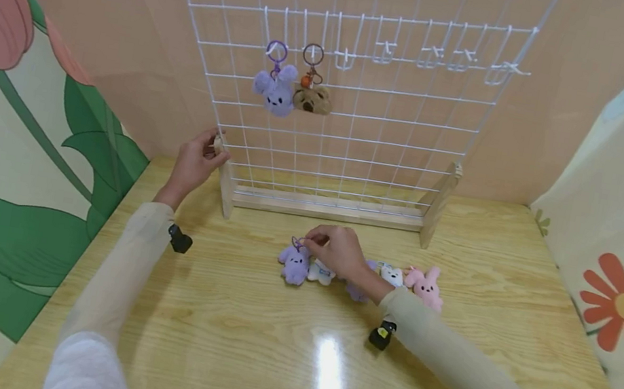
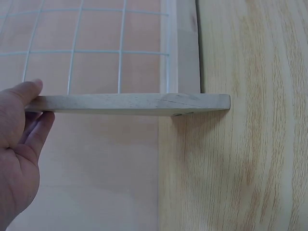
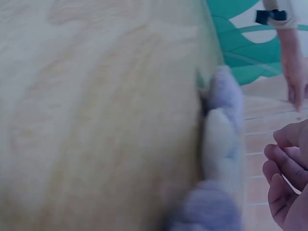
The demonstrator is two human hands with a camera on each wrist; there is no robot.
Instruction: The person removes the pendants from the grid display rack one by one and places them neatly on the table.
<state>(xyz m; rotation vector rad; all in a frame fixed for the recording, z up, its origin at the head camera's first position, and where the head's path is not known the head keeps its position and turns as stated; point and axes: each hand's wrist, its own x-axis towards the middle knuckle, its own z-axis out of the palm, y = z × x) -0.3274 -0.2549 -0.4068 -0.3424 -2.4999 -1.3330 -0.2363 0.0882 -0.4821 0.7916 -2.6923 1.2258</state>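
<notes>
My left hand (image 1: 196, 161) grips the wooden side post (image 2: 130, 102) of a white wire grid rack (image 1: 351, 110), thumb on one face and fingers on the other. Low in front of the rack, my right hand (image 1: 339, 252) has its curled fingertips right at the ring of a purple plush keychain (image 1: 296, 265). In the right wrist view the curled fingers (image 3: 281, 163) stand beside the blurred plush row; I cannot tell whether they pinch the ring. A white plush keychain (image 1: 321, 272) lies next to the purple one, and another purple plush (image 1: 358, 290) is partly hidden under my right wrist.
A purple plush mouse (image 1: 277, 94) and a brown plush keychain (image 1: 313, 100) hang from hooks on the rack. Several bare white hooks (image 1: 432, 56) line up to their right. A white plush (image 1: 392, 275) and a pink plush bunny (image 1: 426, 286) lie on the wooden table (image 1: 238, 340).
</notes>
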